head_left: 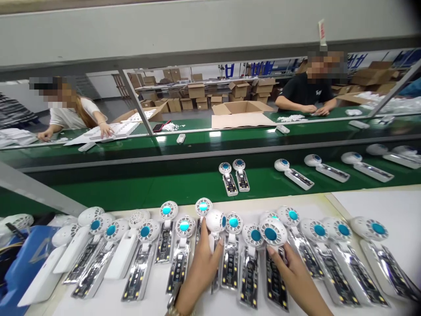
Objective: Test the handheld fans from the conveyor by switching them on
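Observation:
Handheld fans with round white heads, blue centres and exposed black circuit boards lie in a row before me. My left hand (202, 261) has thumb and index finger around the neck of one fan (216, 220), whose head is turned sideways; its body is largely hidden behind the hand. At the right, my right hand (293, 265) pinches another fan (272, 232) just below its head, its circuit-board body hanging down toward me. Between the hands lie more fans, one of them a fan (252, 259) with its board facing up.
A green conveyor belt (158, 184) runs beyond the white table (362, 204), carrying several fans. A blue bin (31, 259) stands at the left. Two co-workers sit across the line, one person (74, 116) left and another person (307, 94) right, near an open carton (241, 107).

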`<action>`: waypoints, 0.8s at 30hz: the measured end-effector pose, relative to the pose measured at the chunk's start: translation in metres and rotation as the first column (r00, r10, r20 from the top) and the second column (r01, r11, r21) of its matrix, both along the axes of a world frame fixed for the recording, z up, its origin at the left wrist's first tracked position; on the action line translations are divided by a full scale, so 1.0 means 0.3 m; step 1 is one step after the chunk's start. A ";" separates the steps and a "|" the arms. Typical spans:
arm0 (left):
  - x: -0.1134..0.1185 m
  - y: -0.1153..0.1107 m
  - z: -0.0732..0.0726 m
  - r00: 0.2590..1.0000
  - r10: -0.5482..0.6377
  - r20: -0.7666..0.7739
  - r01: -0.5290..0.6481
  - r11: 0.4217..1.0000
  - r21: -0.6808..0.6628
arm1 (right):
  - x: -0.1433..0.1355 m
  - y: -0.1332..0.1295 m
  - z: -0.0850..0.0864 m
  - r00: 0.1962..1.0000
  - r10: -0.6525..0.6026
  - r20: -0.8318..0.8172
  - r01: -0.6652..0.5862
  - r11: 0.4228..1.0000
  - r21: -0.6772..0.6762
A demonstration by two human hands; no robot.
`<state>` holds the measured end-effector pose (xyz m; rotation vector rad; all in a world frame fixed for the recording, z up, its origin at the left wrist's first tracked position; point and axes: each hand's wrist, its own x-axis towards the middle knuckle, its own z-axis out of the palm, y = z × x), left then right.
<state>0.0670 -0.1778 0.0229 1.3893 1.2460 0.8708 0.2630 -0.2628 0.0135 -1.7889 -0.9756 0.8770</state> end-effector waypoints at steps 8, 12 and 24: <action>0.067 -0.022 -0.037 0.966 0.001 -0.259 0.062 0.970 0.235 | 0.004 0.029 -0.039 0.941 -0.090 0.326 0.117 0.991 -0.062; 0.049 0.077 0.060 0.931 -0.003 -0.366 0.146 0.920 0.364 | 0.033 0.051 -0.044 0.807 0.059 0.587 0.017 0.992 -0.122; 0.218 0.535 0.205 0.786 -0.095 -0.611 0.165 0.984 0.059 | 0.112 0.551 0.137 0.763 0.270 0.588 -0.274 0.958 -0.084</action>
